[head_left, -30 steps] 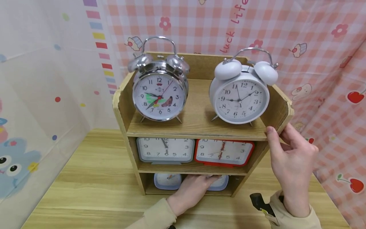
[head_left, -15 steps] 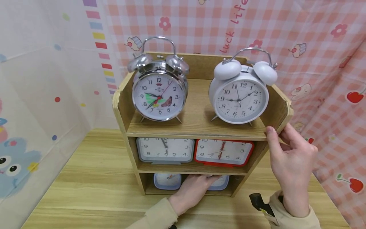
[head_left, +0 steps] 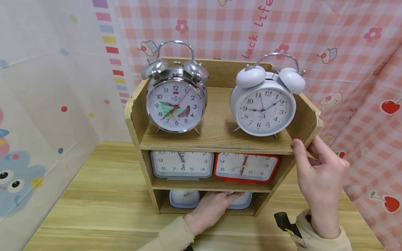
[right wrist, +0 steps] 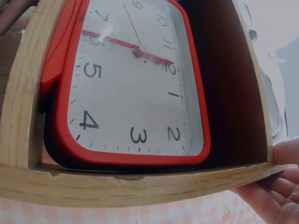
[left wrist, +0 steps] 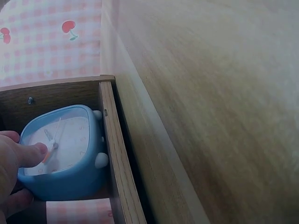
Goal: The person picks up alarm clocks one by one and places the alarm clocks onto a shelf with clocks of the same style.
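In the head view my left hand [head_left: 208, 211] reaches into the bottom compartment of a small wooden shelf [head_left: 216, 140]. It holds the right-hand blue alarm clock [head_left: 242, 201] there. The left wrist view shows the thumb [left wrist: 35, 154] over the face of this blue clock [left wrist: 70, 182], with other fingers along its side. My right hand [head_left: 323, 181] pinches the shelf's right side panel, thumb at the front edge and fingers behind. In the right wrist view, part of that hand [right wrist: 275, 191] shows beside the panel's edge [right wrist: 140, 191].
On the top board stand a silver twin-bell clock [head_left: 176, 108] and a white one [head_left: 263, 111]. A grey clock [head_left: 182, 165] and a red clock [head_left: 246, 167] fill the middle compartment. Another blue clock [head_left: 184, 198] sits bottom left. A wooden table [head_left: 94, 195] bears the shelf; patterned curtains [head_left: 220, 28] hang behind.
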`<action>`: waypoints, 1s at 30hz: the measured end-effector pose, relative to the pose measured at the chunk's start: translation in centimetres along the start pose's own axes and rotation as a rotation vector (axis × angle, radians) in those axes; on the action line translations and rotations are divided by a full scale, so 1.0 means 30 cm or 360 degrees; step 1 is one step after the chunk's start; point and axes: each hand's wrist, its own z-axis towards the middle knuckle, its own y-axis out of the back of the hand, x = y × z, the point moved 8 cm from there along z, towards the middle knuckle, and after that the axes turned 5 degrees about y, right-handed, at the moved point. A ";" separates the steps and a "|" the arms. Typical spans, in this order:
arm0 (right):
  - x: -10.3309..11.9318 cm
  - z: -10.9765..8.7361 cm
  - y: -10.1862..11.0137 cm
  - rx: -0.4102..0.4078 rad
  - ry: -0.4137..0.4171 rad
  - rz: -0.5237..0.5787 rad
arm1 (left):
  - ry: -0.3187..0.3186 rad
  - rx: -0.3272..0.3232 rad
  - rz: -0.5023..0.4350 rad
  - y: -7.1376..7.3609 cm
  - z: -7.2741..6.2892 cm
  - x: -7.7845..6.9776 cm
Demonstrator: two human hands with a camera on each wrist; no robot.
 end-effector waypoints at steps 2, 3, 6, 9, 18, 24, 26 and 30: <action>-0.001 0.000 0.000 0.0001 -0.0005 -0.0005 | -0.0003 0.0001 0.0003 0.001 0.000 -0.001; -0.001 -0.001 0.000 0.0001 -0.0008 -0.0005 | -0.0004 0.0003 0.0003 0.001 0.000 -0.001; -0.001 -0.001 0.000 0.0002 -0.0007 -0.0003 | -0.0006 0.0007 0.0009 0.001 0.000 -0.001; 0.000 0.000 0.000 -0.0001 -0.0002 0.0005 | -0.0007 0.0009 0.0018 0.001 0.000 -0.001; -0.001 0.000 0.001 -0.0005 -0.0005 0.0002 | -0.0017 -0.0014 0.0086 0.004 -0.003 -0.002; -0.003 -0.001 -0.001 0.0000 -0.0009 -0.0020 | -0.0021 0.0077 -0.0018 -0.007 -0.002 0.002; -0.003 -0.001 -0.001 0.0001 -0.0008 -0.0016 | -0.0034 0.0129 -0.0089 -0.008 -0.002 0.001; -0.002 -0.002 0.001 -0.0009 -0.0007 0.0010 | -0.0103 0.0213 -0.0198 -0.002 -0.010 -0.011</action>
